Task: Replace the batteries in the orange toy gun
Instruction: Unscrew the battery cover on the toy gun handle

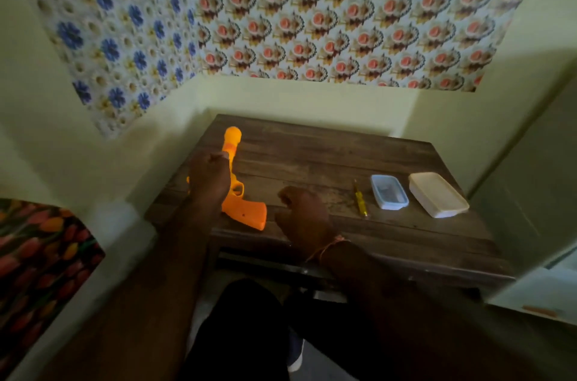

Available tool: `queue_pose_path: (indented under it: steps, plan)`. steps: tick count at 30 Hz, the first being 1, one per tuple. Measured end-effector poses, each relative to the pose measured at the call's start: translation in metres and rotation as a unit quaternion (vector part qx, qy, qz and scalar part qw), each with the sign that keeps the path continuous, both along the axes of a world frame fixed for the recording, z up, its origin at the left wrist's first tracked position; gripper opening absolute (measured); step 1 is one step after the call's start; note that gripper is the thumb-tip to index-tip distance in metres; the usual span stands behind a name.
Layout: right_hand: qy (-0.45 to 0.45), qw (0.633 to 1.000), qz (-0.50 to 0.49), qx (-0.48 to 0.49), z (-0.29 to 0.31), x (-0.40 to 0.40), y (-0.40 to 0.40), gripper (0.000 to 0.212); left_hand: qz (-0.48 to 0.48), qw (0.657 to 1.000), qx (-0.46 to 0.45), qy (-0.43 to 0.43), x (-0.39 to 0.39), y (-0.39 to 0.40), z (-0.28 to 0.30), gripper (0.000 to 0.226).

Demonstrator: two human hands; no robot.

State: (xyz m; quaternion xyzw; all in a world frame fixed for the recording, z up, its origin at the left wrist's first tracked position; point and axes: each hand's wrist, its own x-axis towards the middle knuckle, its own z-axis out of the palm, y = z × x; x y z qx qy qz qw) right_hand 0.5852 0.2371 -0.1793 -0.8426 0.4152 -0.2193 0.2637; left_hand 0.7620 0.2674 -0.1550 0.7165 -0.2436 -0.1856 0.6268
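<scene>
The orange toy gun point(246, 209) lies on the left part of the wooden table point(327, 156), barrel pointing away from me, grip toward the near edge. My left hand point(209, 177) rests over the gun's middle, fingers curled around the barrel. My right hand point(301, 212) hovers to the right of the grip with fingers loosely curled and nothing visible in it. A yellow-handled screwdriver point(359, 198) lies on the table to the right of that hand. No batteries are visible.
A small clear plastic box point(389, 192) stands beyond the screwdriver, and its white lid point(438, 195) lies at the table's right end. Walls close in the table at the back and left. My legs are under the near edge.
</scene>
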Motion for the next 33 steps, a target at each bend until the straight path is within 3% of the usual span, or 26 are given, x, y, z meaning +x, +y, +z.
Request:
queue_pose_path:
  steps: [5, 11, 17, 21, 23, 25, 28, 33]
  plan:
    - [0.105, 0.992, 0.072, -0.011, -0.031, 0.047, -0.009, 0.069, 0.022, 0.993, -0.056, 0.098, 0.015, -0.004, -0.027, 0.012]
    - [0.157, 0.981, 0.097, -0.06, -0.05, 0.07, -0.017, 0.059, 0.112, 0.979, -0.1, 0.138, 0.01, 0.0, -0.046, 0.023]
    - [0.07, 0.986, 0.093, -0.117, -0.052, 0.05, -0.023, 0.054, 0.206, 0.964, -0.061, 0.153, -0.021, 0.004, -0.069, 0.006]
    - [0.0, 0.995, 0.047, -0.082, -0.048, 0.009, -0.024, 0.054, 0.212, 0.962, 0.007, 0.173, -0.059, -0.006, -0.075, 0.027]
    - [-0.032, 0.996, 0.02, -0.077, -0.045, -0.015, -0.026, 0.051, 0.168, 0.95, -0.032, 0.26, -0.076, -0.014, -0.078, 0.04]
    - [-0.043, 0.996, 0.009, -0.081, -0.043, -0.037, -0.026, 0.053, 0.052, 0.93, -0.077, 0.357, -0.092, -0.021, -0.078, 0.041]
    - [-0.04, 0.995, 0.015, -0.09, -0.041, -0.058, -0.023, 0.056, -0.085, 0.863, -0.114, 0.485, -0.107, -0.028, -0.064, 0.045]
    - [-0.038, 0.996, 0.038, -0.074, -0.037, -0.072, -0.024, 0.057, -0.142, 0.82, -0.147, 0.534, -0.117, -0.034, -0.064, 0.05]
